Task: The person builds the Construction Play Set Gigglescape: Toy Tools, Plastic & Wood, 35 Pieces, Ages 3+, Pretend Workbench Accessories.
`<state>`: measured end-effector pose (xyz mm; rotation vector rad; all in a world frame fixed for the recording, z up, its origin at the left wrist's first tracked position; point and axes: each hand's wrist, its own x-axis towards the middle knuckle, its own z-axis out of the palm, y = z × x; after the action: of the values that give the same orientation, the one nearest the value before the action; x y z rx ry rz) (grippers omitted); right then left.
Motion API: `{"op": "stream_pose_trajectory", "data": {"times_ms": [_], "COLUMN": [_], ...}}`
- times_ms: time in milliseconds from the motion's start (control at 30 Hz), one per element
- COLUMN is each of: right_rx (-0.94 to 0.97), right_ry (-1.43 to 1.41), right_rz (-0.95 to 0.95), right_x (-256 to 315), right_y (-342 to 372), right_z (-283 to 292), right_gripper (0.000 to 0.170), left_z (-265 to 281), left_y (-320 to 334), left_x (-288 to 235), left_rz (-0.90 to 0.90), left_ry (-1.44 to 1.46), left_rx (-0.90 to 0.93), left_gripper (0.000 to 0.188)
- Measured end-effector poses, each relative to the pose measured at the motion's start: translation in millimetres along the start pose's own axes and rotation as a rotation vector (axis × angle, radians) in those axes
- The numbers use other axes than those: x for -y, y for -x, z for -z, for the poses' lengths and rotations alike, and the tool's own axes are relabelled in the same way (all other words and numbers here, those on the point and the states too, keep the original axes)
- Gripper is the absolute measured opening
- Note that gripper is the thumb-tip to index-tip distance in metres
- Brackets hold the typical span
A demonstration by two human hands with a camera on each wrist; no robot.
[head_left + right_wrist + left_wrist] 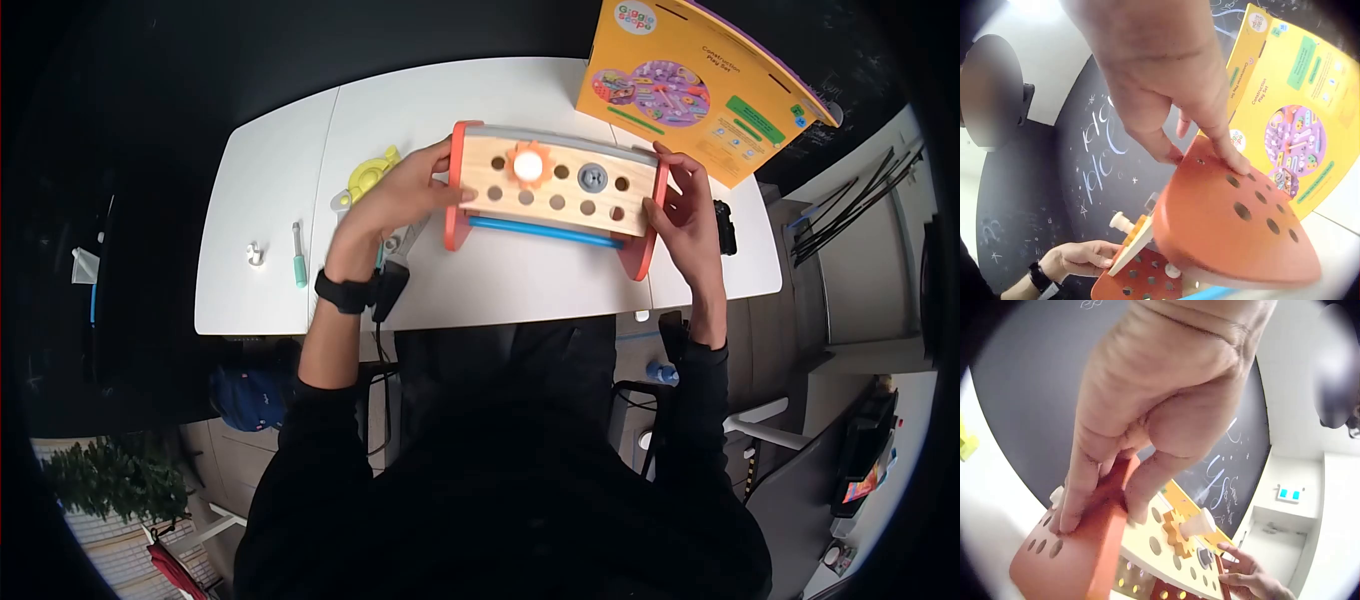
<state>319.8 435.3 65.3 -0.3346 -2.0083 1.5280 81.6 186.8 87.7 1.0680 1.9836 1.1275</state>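
Note:
A wooden toy workbench (540,205) is held tilted over the white table, its holed top facing me. Its end panels are red, and a blue rod (545,232) joins them low down. An orange gear with a white peg (528,166) and a grey round piece (593,178) sit on the holed board. My left hand (405,195) grips the left red panel (1072,544), thumb on the board side and fingers outside. On the other end, my right hand (690,220) grips the right red panel (1229,212) by its upper edge, fingers over the outer face.
A yellow Construction Play Set box (700,90) stands at the back right. Left of the workbench lie a yellow toy piece (372,172), a screwdriver with a green handle (299,262) and a small white piece (255,254). A black object (725,228) lies by the right edge.

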Motion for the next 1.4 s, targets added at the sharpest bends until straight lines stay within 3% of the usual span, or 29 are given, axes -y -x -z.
{"op": "stream_pose_trajectory", "data": {"times_ms": [67, 133, 200, 333, 500, 600, 733, 800, 833, 867, 967, 1067, 1100, 1200, 1333, 1400], "right_rx": [0.081, 0.080, 0.096, 0.074, 0.078, 0.096, 0.110, 0.147, 0.136, 0.124, 0.085, 0.056, 0.058, 0.054, 0.048, 0.054], "right_ry": [0.163, 0.173, 0.178, 0.209, 0.355, 0.282, 0.470, 0.488, 0.476, 0.464, 0.436, 0.478, 0.519, 0.523, 0.538, 0.542], "right_rz": [0.175, 0.143, 0.117, 0.033, -0.018, -0.031, 0.007, 0.032, 0.044, 0.055, -0.004, -0.090, -0.148, -0.160, -0.122, -0.137], "right_x": [-7, -15, -16, -18, -18, -26, -23, -24, -25, -25, -18, -22, -24, -37, -35, -33], "right_y": [4, 13, 19, 27, 30, 30, 28, 27, 29, 30, 35, 40, 41, 40, 41, 40], "right_z": [-1, -4, -8, -7, -7, 2, 3, 6, 5, 6, 9, 21, 25, 34, 37, 37], "right_gripper": [0.059, 0.066, 0.073, 0.085, 0.077, 0.068, 0.065, 0.065, 0.067, 0.069, 0.076, 0.073, 0.072, 0.068, 0.059, 0.058], "left_z": [-13, -23, -28, -34, -36, -41, -42, -30, -24, -14, 21, 47, 46, 33, 24, 23], "left_y": [6, 15, 25, 36, 37, 38, 33, 38, 42, 44, 48, 37, 31, 20, 4, 1], "left_x": [20, 25, 14, 15, 26, 30, 40, 43, 50, 62, 90, 128, 142, 158, 179, 177], "left_rz": [-0.042, -0.084, 0.061, -0.022, -0.073, -0.090, -0.114, -0.160, -0.272, -0.260, -0.073, 0.014, -0.075, -0.115, -0.184, -0.045], "left_ry": [-0.025, -0.048, -0.177, -0.071, -0.152, -0.158, -0.221, -0.229, -0.134, -0.144, -0.147, -0.392, -0.493, -0.698, -0.663, -0.586], "left_rx": [-0.097, -0.194, -0.244, -0.239, -0.233, -0.264, -0.265, -0.153, -0.210, -0.225, -0.369, -0.407, -0.402, -0.395, -0.399, -0.362], "left_gripper": [0.077, 0.088, 0.096, 0.092, 0.094, 0.093, 0.093, 0.091, 0.079, 0.079, 0.042, 0.040, 0.038, 0.035, 0.033, 0.033]}}
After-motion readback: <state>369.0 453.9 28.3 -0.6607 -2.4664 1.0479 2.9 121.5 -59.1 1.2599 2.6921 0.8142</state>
